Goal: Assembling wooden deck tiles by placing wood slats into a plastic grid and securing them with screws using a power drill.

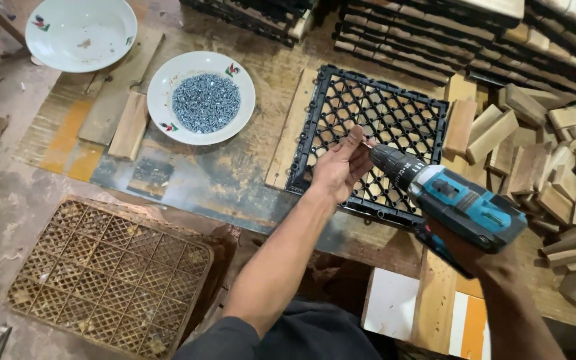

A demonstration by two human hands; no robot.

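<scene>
Sawdust-covered workbench [188, 180] carries a black plastic grid [375, 127] beside a plate of screws [205, 101]. Left hand [338, 167] pinches a screw at the drill's tip; right hand [485, 257] grips the blue cordless drill [455, 200]. Screw-loading looks underway; driving next needs a steady, aligned bit.

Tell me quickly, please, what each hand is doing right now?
Left hand: fingers pinched at the drill tip; anything held is too small to tell.
Right hand: closed on the drill.

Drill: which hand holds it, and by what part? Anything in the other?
Right hand grips the drill by its handle. Left hand pinches something small at the drill's tip; too small to identify.
</scene>
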